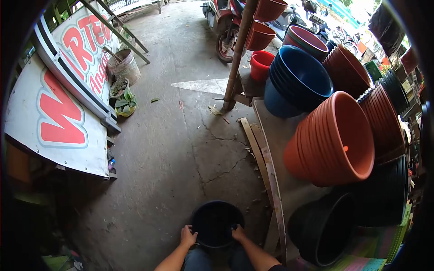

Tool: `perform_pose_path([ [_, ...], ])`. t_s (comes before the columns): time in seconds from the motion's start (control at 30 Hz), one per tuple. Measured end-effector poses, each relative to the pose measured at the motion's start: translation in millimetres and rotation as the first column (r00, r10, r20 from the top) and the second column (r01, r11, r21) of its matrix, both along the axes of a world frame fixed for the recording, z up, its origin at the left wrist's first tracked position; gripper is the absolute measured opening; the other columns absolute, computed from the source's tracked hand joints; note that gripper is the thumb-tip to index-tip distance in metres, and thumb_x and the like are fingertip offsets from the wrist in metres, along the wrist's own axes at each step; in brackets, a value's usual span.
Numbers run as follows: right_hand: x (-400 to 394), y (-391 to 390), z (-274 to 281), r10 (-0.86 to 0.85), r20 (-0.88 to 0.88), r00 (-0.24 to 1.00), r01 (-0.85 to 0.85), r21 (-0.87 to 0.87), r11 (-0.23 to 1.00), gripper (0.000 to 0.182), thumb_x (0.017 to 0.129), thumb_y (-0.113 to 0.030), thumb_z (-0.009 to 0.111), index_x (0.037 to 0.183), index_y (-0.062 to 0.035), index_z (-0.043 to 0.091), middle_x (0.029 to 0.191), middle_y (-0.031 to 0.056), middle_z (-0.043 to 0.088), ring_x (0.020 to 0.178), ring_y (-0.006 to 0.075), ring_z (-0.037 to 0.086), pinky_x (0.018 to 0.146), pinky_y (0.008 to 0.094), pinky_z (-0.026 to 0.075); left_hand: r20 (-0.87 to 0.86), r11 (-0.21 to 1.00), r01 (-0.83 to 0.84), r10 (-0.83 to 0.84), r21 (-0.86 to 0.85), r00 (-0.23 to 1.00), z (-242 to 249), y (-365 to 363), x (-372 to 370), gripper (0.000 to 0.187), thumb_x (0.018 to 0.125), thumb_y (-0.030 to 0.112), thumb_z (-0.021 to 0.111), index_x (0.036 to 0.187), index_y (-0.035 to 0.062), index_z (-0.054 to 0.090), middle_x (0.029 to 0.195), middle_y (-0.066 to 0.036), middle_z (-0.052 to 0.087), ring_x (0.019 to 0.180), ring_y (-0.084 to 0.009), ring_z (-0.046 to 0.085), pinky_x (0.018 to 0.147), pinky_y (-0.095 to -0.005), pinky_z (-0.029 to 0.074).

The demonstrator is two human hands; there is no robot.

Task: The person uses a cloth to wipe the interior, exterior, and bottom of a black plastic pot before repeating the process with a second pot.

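Bucket (216, 223) first: a dark, round, empty one that we hold low in front of us, just above the cracked concrete floor (181, 149). Our left hand (188, 236) closes over the rim on its side and our right hand (238, 233) grips the opposite edge, fingers curled over the lip, so the weight hangs evenly between the two and the mouth stays upward.

Just to our right, a wooden shelf (271, 180) bears stacks of nested pots tipped on their sides, probably to save space and show their insides: black pots (323, 230) nearest us, terracotta-coloured pots (334, 140) above them, blue tubs (298, 81) farther on. A red bucket (261, 64) sits by a wooden post (237, 54), with a motorbike (226, 27) parked behind. On our left a white signboard with red letters (58, 113) leans against the wall, and a paint-stained pail (123, 66) stands beyond it.
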State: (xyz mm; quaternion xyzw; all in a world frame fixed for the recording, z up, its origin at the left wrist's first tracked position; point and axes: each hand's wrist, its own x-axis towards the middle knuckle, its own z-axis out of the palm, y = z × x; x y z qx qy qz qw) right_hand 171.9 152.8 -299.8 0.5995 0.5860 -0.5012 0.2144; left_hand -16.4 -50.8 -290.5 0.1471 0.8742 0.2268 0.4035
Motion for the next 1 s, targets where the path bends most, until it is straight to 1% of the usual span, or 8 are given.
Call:
perform_pose_path([
  [0.03, -0.1, 0.7, -6.2, -0.003, -0.028, 1.000, 0.002, -0.034, 0.999, 0.061, 0.086, -0.019, 0.064, 0.139, -0.0012, 0.040, 0.137, 0.0239, 0.046, 0.128, 0.0404, 0.044, 0.109, 0.0434, 0.036, -0.206, 0.999, -0.035, 0.039, 0.024, 0.978, 0.8, 2.3, 5.8, 0.054, 0.076, 0.011, 0.075, 0.124, 0.0033, 0.051, 0.120, -0.021, 0.057, 0.112, -0.0361, 0.056, 0.098, -0.0426, 0.044],
  [0.07, -2.0, -0.1, -15.7, 0.000, -0.027, 1.000, -0.001, -0.039, 0.999, 0.061, 0.086, -0.019, 0.064, 0.139, -0.0012, 0.040, 0.137, 0.0239, 0.046, 0.128, 0.0404, 0.044, 0.109, 0.0434, 0.036, -0.205, 0.999, -0.038, 0.041, 0.019, 0.978, 1.4, 6.7, 5.4, 0.054, 0.076, 0.011, 0.075, 0.124, 0.0033, 0.051, 0.120, -0.021, 0.057, 0.112, -0.0361, 0.056, 0.098, -0.0426, 0.044],
  [0.13, -6.3, -10.4, -36.0, -0.055, 0.120, 0.991, 0.010, 0.346, 0.938, 0.057, 0.084, -0.017, 0.065, 0.135, -0.0031, 0.044, 0.133, 0.0210, 0.048, 0.126, 0.0399, 0.046, 0.107, 0.0444, 0.038, -0.186, 0.973, -0.230, 0.222, -0.020, 0.957, 0.9, 12.5, 3.1, 0.047, 0.076, 0.009, 0.075, 0.117, 0.0014, 0.053, 0.115, -0.020, 0.056, 0.107, -0.0366, 0.056, 0.097, -0.0422, 0.045],
  [0.23, -36.2, 0.0, 29.9, -0.129, 0.231, 0.964, 0.002, 0.480, 0.877, 0.057, 0.081, -0.015, 0.064, 0.133, -0.0012, 0.044, 0.131, 0.0220, 0.047, 0.122, 0.0394, 0.049, 0.101, 0.0457, 0.043, -0.184, 0.992, -0.128, 0.123, -0.015, 0.975, -22.0, 4.1, -0.1, 0.051, 0.072, 0.013, 0.080, 0.114, -0.0002, 0.053, 0.106, -0.018, 0.060, 0.102, -0.0341, 0.058, 0.092, -0.0415, 0.046],
  [0.33, -31.5, 3.2, 16.7, -0.255, 0.336, 0.907, 0.078, 0.461, 0.884, 0.052, 0.081, -0.014, 0.064, 0.128, 0.0010, 0.046, 0.131, 0.0240, 0.046, 0.122, 0.0391, 0.049, 0.101, 0.0462, 0.043, -0.182, 0.987, -0.154, 0.144, -0.046, 0.973, -22.0, 6.3, -1.5, 0.051, 0.071, 0.013, 0.081, 0.110, -0.0008, 0.053, 0.104, -0.018, 0.060, 0.101, -0.0340, 0.058, 0.090, -0.0422, 0.046],
  [0.43, -5.6, 14.5, -13.1, -0.139, 0.268, 0.953, 0.055, 0.299, 0.953, 0.047, 0.082, -0.014, 0.063, 0.123, 0.0023, 0.048, 0.129, 0.0245, 0.047, 0.121, 0.0399, 0.049, 0.101, 0.0456, 0.043, -0.207, 0.977, -0.186, 0.161, -0.105, 0.965, -18.7, 11.0, -0.5, 0.050, 0.070, 0.013, 0.082, 0.107, -0.0006, 0.053, 0.101, -0.018, 0.060, 0.099, -0.0334, 0.058, 0.087, -0.0430, 0.047],
  [0.67, 6.2, 18.6, -18.1, -0.134, 0.187, 0.973, 0.063, 0.344, 0.937, 0.047, 0.082, -0.013, 0.067, 0.120, 0.0060, 0.048, 0.121, 0.0274, 0.053, 0.116, 0.0423, 0.052, 0.100, 0.0452, 0.043, -0.205, 0.960, -0.229, 0.195, -0.158, 0.959, -15.5, 19.8, -1.4, 0.049, 0.072, 0.013, 0.081, 0.109, 0.0006, 0.051, 0.108, -0.020, 0.059, 0.105, -0.0399, 0.056, 0.091, -0.0451, 0.046],
  [1.0, 23.0, 25.5, -26.8, -0.098, 0.096, 0.991, 0.079, 0.188, 0.979, 0.063, 0.084, -0.024, 0.072, 0.127, 0.0081, 0.040, 0.128, 0.0290, 0.051, 0.121, 0.0418, 0.051, 0.102, 0.0434, 0.042, 0.000, 0.959, -0.149, 0.154, -0.241, 0.988, -17.9, 6.5, -26.7, 0.048, 0.064, 0.026, 0.089, 0.094, 0.0039, 0.059, 0.084, -0.009, 0.065, 0.081, -0.0233, 0.064, 0.077, -0.0360, 0.051],
])
